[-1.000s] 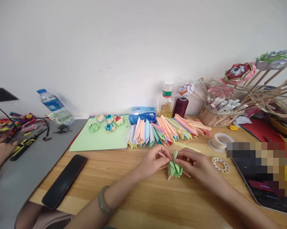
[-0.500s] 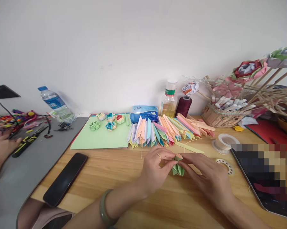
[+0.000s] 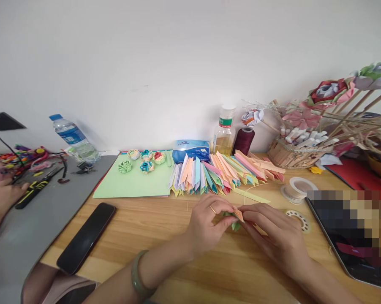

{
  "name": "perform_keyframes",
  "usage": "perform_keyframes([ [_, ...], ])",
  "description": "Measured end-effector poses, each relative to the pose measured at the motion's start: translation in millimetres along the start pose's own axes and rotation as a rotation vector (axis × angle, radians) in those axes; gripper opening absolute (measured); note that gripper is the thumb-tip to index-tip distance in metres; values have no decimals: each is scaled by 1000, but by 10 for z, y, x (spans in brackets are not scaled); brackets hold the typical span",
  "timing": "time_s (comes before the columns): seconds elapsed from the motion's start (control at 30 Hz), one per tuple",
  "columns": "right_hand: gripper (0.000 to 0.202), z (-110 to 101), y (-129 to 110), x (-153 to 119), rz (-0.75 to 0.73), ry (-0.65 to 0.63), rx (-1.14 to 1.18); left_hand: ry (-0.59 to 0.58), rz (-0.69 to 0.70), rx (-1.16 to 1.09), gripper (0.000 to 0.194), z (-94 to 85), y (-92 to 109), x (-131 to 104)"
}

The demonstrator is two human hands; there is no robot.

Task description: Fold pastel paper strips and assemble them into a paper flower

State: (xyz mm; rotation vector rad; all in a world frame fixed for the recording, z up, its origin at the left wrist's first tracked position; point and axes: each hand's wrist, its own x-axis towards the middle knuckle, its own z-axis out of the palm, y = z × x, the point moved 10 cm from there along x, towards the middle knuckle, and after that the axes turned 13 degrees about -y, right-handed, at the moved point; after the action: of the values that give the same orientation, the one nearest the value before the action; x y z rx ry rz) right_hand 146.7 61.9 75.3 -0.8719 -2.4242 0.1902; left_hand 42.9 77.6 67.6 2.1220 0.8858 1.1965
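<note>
Between my two hands is a small folded-paper piece (image 3: pixel 236 225), green below with an orange-pink fold on top. My left hand (image 3: pixel 209 223), with a ring and a bangle, pinches it from the left between thumb and fingers. From the right, my right hand (image 3: pixel 273 234) grips the same piece with its fingertips. The fingers cover much of it. Just beyond lies a long pile of folded paper strips (image 3: pixel 193 175) in many colours. Several finished paper flowers (image 3: pixel 146 167) sit on green paper sheets (image 3: pixel 130 185) at the back left.
A phone (image 3: pixel 86 237) lies left, a tablet (image 3: pixel 342 245) right, near a thread spool (image 3: pixel 300 189) and a white ring (image 3: pixel 297 221). Behind stand a bottle (image 3: pixel 224 135), a maroon thread cone (image 3: pixel 243 142) and a flower basket (image 3: pixel 298 154). Another person's hand (image 3: pixel 6 194) is at far left.
The folded paper has been turned and tilted between my fingers: more of its orange-pink part shows, less of the green. Both hands stay in nearly the same place.
</note>
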Motion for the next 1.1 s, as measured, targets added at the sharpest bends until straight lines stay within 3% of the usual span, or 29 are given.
perform_keyframes([
  [0.1,15,26,9,25,-30,-41,94,-27,24,-70,7,13,-22,-4],
  [0.37,8,41,81,108,17,-90,360,-94,-87,-182,13,69,-133,4],
  [0.63,9,264,291,78,222,-226,606,-165,-387,-521,27,210,-393,-45],
  [0.83,19,411,347,59,332,-325,730,-203,-433,-565,30,234,-421,-21],
  [0.97,20,496,373,44,387,-362,841,-206,-431,-476,28,196,-447,-20],
  [1.1,22,601,434,0,472,-380,979,-289,-562,-580,32,333,-572,-112],
])
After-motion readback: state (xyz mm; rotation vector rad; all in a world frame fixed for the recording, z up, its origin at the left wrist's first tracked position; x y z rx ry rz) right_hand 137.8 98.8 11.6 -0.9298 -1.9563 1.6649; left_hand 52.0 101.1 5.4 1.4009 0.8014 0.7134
